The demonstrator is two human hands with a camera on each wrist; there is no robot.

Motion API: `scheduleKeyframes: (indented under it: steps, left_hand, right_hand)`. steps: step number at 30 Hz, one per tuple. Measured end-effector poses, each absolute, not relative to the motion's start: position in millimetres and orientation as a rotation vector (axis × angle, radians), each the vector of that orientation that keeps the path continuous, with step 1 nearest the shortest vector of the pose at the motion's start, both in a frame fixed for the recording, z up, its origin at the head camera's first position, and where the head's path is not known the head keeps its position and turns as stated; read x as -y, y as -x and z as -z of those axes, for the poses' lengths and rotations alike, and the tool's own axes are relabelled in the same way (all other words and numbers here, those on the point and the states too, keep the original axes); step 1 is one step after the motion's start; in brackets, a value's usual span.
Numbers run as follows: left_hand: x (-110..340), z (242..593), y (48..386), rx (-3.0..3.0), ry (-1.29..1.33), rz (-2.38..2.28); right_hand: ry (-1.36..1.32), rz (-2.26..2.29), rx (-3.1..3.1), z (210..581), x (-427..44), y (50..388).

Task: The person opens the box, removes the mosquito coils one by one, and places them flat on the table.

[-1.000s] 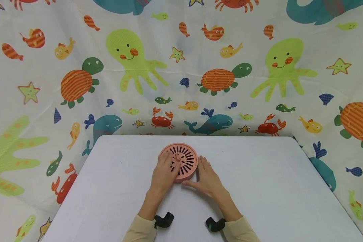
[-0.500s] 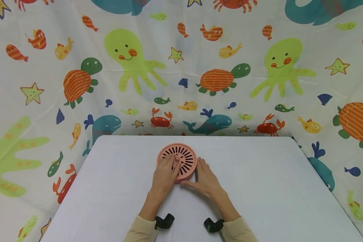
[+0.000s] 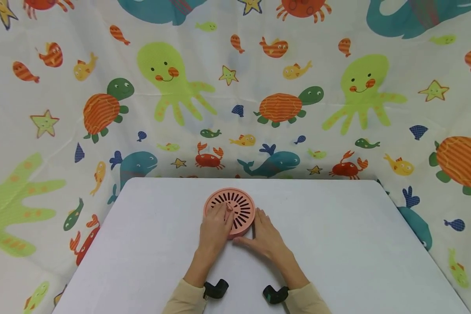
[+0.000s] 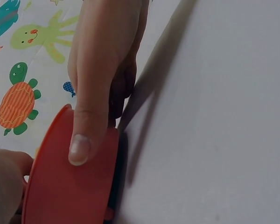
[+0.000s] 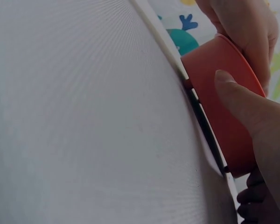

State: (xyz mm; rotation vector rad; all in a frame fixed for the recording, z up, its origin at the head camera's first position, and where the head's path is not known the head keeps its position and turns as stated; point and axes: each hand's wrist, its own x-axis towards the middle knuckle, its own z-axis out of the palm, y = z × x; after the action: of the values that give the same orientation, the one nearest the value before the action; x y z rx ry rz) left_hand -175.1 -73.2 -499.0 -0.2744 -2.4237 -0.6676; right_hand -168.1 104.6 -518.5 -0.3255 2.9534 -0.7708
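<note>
A pink round mosquito coil holder (image 3: 243,205) with a slotted lid sits on the white table. My left hand (image 3: 214,226) lies over the left part of the lid, and its thumb and fingers pinch the small central catch (image 3: 229,206). My right hand (image 3: 267,237) grips the side wall, fingers along the right and thumb at the front. That thumb presses on the smooth wall (image 5: 224,121) in the right wrist view, where my left hand (image 5: 249,32) is on the lid side. In the left wrist view, only part of my left hand (image 4: 4,186) shows.
The white table (image 3: 337,235) extends on both sides of the holder. Behind it hangs a white cloth (image 3: 208,100) printed with sea animals. Black wrist-worn devices (image 3: 216,288) are on both wrists.
Over the last second, my left fingers have drawn back from the lid's far left part toward its central catch. The right hand keeps its place on the side wall.
</note>
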Motion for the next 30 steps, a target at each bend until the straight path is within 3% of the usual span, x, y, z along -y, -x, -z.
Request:
scheduleKeyframes:
  steps: [30]
  left_hand:
    - [61.5, 503.4, 180.1, 2.330, 0.173, 0.644]
  right_hand:
    - [0.354, 0.744, -2.986, 523.6, -105.0, 169.0]
